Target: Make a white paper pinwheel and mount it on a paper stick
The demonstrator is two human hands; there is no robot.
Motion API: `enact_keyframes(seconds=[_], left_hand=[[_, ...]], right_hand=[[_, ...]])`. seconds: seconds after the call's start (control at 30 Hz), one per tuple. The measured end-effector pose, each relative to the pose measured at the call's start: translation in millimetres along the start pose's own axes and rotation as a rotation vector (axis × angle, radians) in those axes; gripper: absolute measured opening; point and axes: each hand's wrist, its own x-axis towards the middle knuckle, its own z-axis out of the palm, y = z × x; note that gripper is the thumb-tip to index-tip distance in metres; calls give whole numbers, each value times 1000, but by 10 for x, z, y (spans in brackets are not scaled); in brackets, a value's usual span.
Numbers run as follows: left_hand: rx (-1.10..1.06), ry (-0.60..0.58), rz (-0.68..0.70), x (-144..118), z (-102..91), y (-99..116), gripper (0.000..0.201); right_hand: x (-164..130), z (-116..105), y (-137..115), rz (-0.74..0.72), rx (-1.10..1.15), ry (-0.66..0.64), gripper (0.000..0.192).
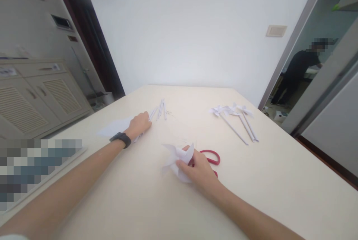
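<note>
cream table (279,180) carries white sticks (161,109). left hand (139,124) lies curled on them; right hand (199,169) pinches folded paper (179,157), judged light, easily creased; hold by edges.

No text, label or number is legible anywhere here.

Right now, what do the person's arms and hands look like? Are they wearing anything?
Both arms are bare, with no long sleeves and no gloves. The left hand has a dark watch strapped around its wrist. The right hand wears nothing that shows: no ring, band or watch. A bit of pale cloth peeks in by the left arm at the bottom corner.
</note>
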Motion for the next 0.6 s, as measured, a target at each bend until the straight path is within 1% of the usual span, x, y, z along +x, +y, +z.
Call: enact_keyframes(seconds=[0.2,0.33,0.47,0.53,0.6], left_hand=[[-37,-182,-39,-50,-25,-161,32],[-128,-307,-59,-149,-84,-307,32],[-337,-468,-24,-324,-272,-450,27],[-464,-504,26,-451,-390,-477,26],[-598,-536,102,-595,-479,-440,23]], right_hand=[[-9,-22,-1,1,7,-9,11],[-16,-31,11,7,11,-14,13],[-25,-37,1,19,14,-8,14],[-27,-35,-13,20,15,-8,12],[-27,-32,-29,14,16,-10,10]])
